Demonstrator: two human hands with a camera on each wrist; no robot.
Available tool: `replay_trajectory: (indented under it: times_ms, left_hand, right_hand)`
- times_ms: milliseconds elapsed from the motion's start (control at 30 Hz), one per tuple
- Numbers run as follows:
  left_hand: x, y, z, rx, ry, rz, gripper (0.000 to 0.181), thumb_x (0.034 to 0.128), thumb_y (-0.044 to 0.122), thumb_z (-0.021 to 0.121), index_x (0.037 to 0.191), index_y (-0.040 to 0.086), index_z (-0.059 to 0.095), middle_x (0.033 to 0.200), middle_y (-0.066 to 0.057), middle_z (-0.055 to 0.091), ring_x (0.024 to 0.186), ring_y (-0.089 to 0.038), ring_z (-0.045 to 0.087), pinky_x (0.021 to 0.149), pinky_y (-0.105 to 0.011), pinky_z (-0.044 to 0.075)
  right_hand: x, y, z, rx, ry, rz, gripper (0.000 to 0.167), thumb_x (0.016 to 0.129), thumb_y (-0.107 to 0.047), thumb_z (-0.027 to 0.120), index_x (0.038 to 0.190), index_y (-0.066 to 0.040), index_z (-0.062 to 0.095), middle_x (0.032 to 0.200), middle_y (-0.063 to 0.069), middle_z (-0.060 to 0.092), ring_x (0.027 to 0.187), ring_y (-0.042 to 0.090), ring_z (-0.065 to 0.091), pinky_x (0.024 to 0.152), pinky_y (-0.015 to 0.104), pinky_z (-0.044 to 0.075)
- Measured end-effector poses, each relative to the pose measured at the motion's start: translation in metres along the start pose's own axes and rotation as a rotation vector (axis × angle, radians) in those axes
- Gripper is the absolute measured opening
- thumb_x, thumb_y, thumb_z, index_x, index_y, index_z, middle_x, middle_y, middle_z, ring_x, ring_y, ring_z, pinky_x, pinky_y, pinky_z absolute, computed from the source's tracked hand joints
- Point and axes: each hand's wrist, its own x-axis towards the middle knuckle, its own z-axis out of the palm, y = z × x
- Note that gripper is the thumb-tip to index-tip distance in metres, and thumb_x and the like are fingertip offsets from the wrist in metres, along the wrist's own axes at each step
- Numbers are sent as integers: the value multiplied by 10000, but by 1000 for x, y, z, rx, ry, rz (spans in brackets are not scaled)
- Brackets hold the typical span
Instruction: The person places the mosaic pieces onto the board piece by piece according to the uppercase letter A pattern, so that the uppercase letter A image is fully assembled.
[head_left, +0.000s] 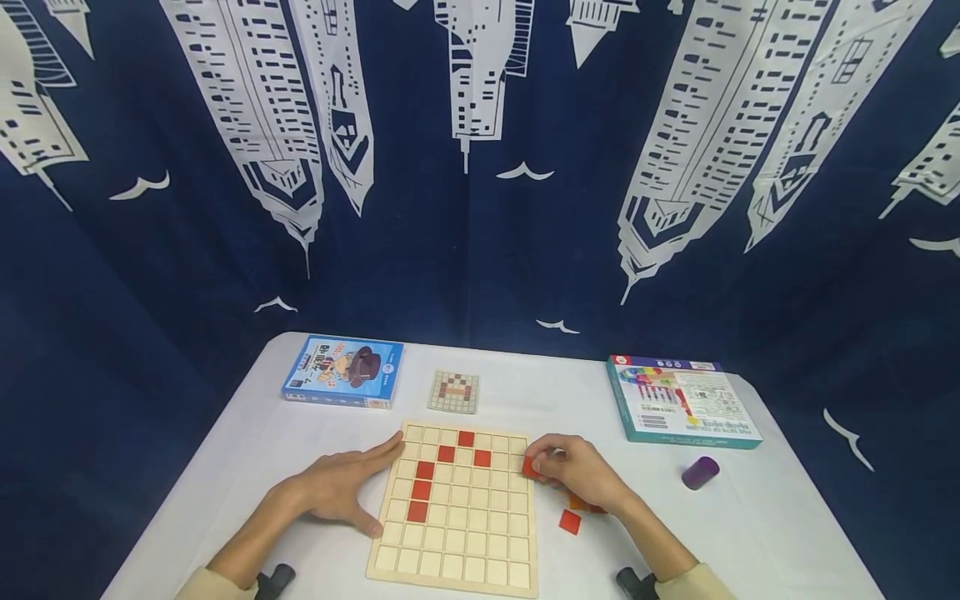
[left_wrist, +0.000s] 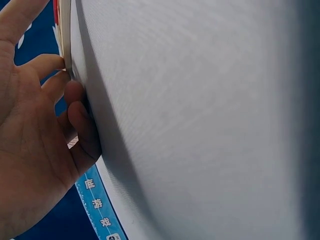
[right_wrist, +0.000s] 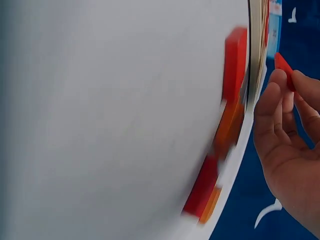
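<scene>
Red tile [head_left: 529, 468], which we pinch in our right hand [head_left: 576, 472], the nearer, at our grid board [head_left: 474, 569]'s right edge, our left hand [head_left: 337, 487] loosely spread at its left edge

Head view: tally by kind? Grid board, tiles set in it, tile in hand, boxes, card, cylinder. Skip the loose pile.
Grid board: 1
Red tiles set in it: 6
Red tile in the right hand: 1
Boxes: 2
Pattern card: 1
Purple cylinder: 1
Total: 12
</scene>
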Motion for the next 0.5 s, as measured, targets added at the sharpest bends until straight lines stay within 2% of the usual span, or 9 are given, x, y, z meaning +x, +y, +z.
replay_trajectory:
  times_ms: [133,233,367,500]
  left_hand:
    - [0,0,0,-3,1,6,1261,552,635,885,1601,267,288,1686,64,163,1456,-373,370,1034,-749,328]
    - [0,-1,1,-1,2,14,1261,554,639,881,1601,260,289,1687,63,160,1455,-373,371,1034,-744,334]
    - [0,0,0,-1,-1,21,1266,560,639,879,1603,237,285,1688,56,157,1450,-379,377,1040,-732,339]
    - [-1,0,-1,-3,-2,20,1264,565,631,882,1603,228,285,1688,49,160,1447,-384,381,1042,-729,340]
  right_hand:
    - [5,-9,12,-19,-49,-62,140,942,-158,703,1077,-135,729,866,10,684,758,180,647,643,317,571]
    - [8,-14,18,-45,-73,-104,127,939,-134,700,1060,-155,733,871,-7,668,767,165,638,658,297,566]
    - [13,-17,26,-136,-68,-154,139,917,-108,712,1014,-205,735,859,-55,657,752,119,616,679,239,529]
    - [16,-18,31,-198,-61,-183,137,895,-102,734,972,-216,732,831,-91,650,737,85,604,699,230,511]
